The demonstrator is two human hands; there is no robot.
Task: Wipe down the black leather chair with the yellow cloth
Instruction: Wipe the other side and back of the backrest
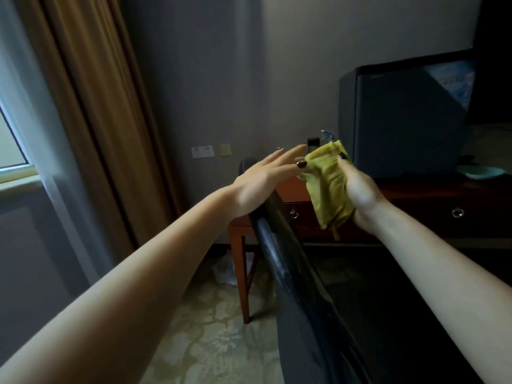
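Two hands: both raised above the chair's top edge, neither wiping.
Right hand: gripped around the yellow cloth, which hangs bunched in the air, off the leather.
Left hand: flat and spread, fingers reaching toward the cloth, palm just over the chair rail.
Chair: black, its back edge running diagonally below the arms, in front of a wooden desk.
Progress: likely an early or between-passes moment; the cloth is being readied, perhaps refolded.
Left to do: cannot tell which parts are already wiped.

Television on wooden desk (curtain left)
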